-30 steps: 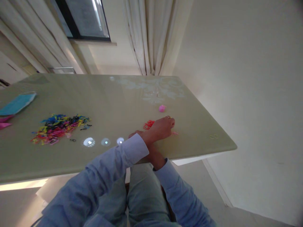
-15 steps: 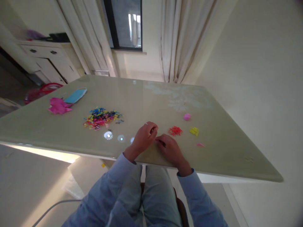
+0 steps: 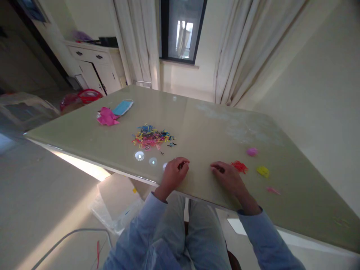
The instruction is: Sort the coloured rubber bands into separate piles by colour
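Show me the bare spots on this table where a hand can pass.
Bare: the stretch between the left hand and right hand, and the far table past the mixed clip pile. Crowded: beside the right hand, by the red pile, yellow pile and pink ball.

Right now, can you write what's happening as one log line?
left hand: on table, near mixed clip pile | right hand: flat, beside red pile | yellow pile, pink pile: apart
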Tool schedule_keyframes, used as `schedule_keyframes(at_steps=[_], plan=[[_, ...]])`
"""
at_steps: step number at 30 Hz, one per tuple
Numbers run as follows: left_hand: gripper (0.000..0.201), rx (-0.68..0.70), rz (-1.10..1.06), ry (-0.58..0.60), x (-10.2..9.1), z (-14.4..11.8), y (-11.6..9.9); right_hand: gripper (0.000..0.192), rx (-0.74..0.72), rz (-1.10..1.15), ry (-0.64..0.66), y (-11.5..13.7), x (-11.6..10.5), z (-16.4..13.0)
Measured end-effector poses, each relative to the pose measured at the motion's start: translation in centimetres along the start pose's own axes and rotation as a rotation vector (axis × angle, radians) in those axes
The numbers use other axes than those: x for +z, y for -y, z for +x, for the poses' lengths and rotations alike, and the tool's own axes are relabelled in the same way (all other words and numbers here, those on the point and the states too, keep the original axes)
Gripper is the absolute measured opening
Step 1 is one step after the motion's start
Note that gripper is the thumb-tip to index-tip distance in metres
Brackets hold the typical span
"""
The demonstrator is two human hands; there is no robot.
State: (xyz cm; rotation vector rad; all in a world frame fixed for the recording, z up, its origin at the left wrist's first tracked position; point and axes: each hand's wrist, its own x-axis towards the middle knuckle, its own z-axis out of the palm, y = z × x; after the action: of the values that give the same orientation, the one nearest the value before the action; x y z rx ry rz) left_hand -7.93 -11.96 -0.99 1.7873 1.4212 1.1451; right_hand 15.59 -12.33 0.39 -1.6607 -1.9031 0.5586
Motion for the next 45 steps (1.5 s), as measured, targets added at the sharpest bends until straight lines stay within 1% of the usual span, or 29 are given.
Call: schedule_keyframes(at_steps=[2,4,7,9,11,12,14,17,19,22,27,32,34,37,39,42,44,45], plan=[[0.019,0.003,0.015,0.02,0.0,-0.1,-0.2,0.027,-0.039,0.019,0.02,2.2,0.5,1.2],[0.021,0.007,0.074,0.065,-0.1,-0.2,-0.4,0.027,-0.118,0.035,0.071,4.7,1.3,2.6],[0.023,0.014,0.221,0.147,-0.3,-0.3,-0.6,0.028,-0.275,0.034,0.22,8.7,3.0,5.6],[0.024,0.04,0.298,0.195,-0.3,-0.4,-0.7,0.028,-0.348,0.001,0.308,11.0,4.3,7.9],[0.027,0.073,0.335,0.237,-0.2,-0.5,-0.7,0.027,-0.446,-0.087,0.38,13.0,5.8,10.0],[0.028,0.082,0.348,0.253,-0.2,-0.5,-0.6,0.026,-0.472,-0.103,0.408,13.7,6.6,10.9],[0.029,0.08,0.375,0.274,-0.1,-0.5,-0.6,0.021,-0.511,-0.137,0.44,14.8,8.3,12.1],[0.026,0.066,0.405,0.297,0.0,-0.4,-0.5,0.016,-0.522,-0.19,0.425,15.3,10.2,13.1],[0.025,0.062,0.405,0.316,0.0,-0.3,-0.4,0.016,-0.516,-0.219,0.398,15.2,11.0,13.5],[0.024,0.043,0.397,0.323,-0.1,-0.3,-0.5,0.014,-0.511,-0.237,0.388,14.9,11.6,13.9],[0.021,0.046,0.388,0.321,-0.1,-0.4,-0.6,0.017,-0.504,-0.229,0.39,14.3,11.6,14.2],[0.022,0.081,0.339,0.274,-0.1,-0.6,-0.5,0.018,-0.5,-0.077,0.361,13.6,10.6,13.7],[0.024,0.088,0.308,0.25,-0.1,-0.6,-0.5,0.019,-0.466,0.054,0.372,13.3,9.9,13.1],[0.027,0.082,0.29,0.241,-0.2,-0.6,-0.7,0.021,-0.365,0.317,0.424,13.0,8.5,11.6],[0.027,0.073,0.31,0.248,-0.3,-0.5,-0.8,0.022,-0.286,0.487,0.443,12.9,7.2,10.1],[0.028,0.047,0.391,0.26,-0.2,-0.5,-0.7,0.029,-0.157,0.679,0.454,13.0,5.2,7.5],[0.028,0.024,0.441,0.257,-0.2,-0.5,-0.6,0.03,-0.085,0.804,0.427,12.8,4.0,5.6],[0.027,0.022,0.446,0.244,-0.1,-0.6,-0.5,0.029,-0.061,0.872,0.391,12.6,3.5,4.7]])
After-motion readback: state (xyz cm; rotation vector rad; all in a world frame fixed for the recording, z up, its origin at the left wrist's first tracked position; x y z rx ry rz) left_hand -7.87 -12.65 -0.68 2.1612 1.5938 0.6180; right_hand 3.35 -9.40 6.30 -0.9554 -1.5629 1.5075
